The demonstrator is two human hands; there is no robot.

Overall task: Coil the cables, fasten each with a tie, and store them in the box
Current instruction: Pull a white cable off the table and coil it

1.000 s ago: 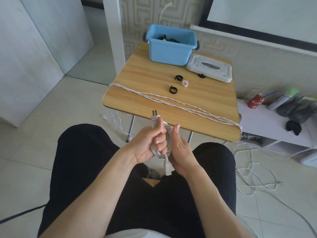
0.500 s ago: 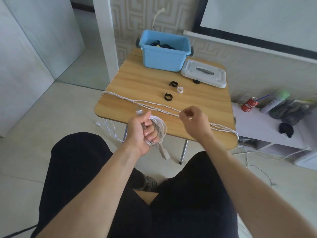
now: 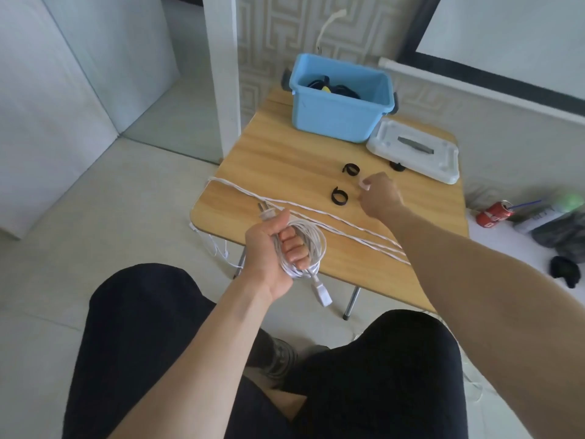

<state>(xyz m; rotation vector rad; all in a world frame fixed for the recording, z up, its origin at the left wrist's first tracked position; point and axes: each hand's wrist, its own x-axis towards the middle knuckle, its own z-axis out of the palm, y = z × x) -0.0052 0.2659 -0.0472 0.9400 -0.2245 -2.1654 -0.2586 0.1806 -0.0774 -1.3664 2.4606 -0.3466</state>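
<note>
My left hand (image 3: 269, 248) is wrapped tight around a coiled white cable (image 3: 305, 248), fingers curled through the loops, just at the near edge of the worktop (image 3: 285, 160). The two-pin plug (image 3: 265, 212) sticks up past my thumb, and the other connector (image 3: 322, 294) dangles below my fist.

My right hand (image 3: 378, 198) is stretched out further over the worktop, fingers curled, with a small white tie (image 3: 364, 184) at my fingertips; it looks pinched between them, though most of it is hidden. Just to the left of that hand lies a black tie (image 3: 339, 196), rolled into a ring, and a second black tie (image 3: 350, 169) lies a little beyond it. A third dark tie (image 3: 397, 166) peeks out from the edge of the white lid (image 3: 414, 150), which lies flat beyond my right hand.

Between my two hands, a long white cable (image 3: 332, 217) runs uncoiled in several strands across the worktop and under my right forearm, its end hanging off the left edge.

Past everything, at the far side, stands the blue box (image 3: 338, 117), open, with dark cables (image 3: 329, 87) already inside.
</note>
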